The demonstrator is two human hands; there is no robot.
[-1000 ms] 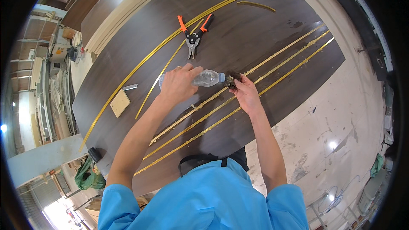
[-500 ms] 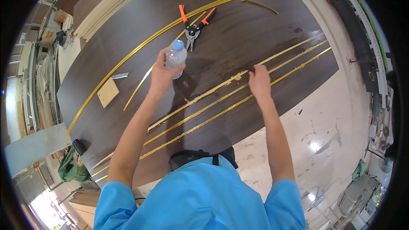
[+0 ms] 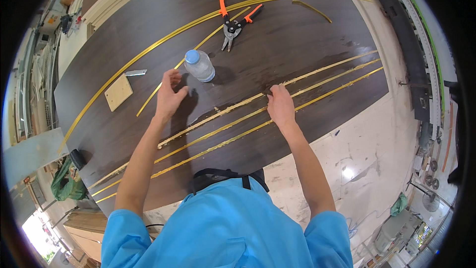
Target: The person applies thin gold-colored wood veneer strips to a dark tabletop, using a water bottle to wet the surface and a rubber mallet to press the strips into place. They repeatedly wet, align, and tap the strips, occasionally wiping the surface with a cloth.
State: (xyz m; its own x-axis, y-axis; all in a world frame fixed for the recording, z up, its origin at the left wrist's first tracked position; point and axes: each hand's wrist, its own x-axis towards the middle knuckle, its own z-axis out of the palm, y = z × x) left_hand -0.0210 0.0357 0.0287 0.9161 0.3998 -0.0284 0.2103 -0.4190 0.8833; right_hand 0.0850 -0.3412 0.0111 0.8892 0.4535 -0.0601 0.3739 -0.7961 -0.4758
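Note:
A clear plastic bottle with a blue cap (image 3: 200,65) stands on the dark brown panel (image 3: 163,77). My left hand (image 3: 170,95) is just to the bottle's left, apart from it, fingers spread and holding nothing. Over the farthest of three gold strips (image 3: 239,104), set along the near part of the panel, my right hand (image 3: 281,106) is closed in a pinch. A small dark edge shows at its fingertips, too little to name. Yellowish crumbs and residue line the strips.
Orange-handled snips (image 3: 231,29) lie open beyond the bottle. Long gold strips (image 3: 148,49) curve along the far side, near a short gold offcut (image 3: 312,10). At left are a wooden block (image 3: 119,93) with a metal blade and a black cylindrical thing (image 3: 77,159).
My left hand has let go of the bottle, which now stands on the panel, and drawn back left. My right hand has moved left along the strips. The view has shifted slightly.

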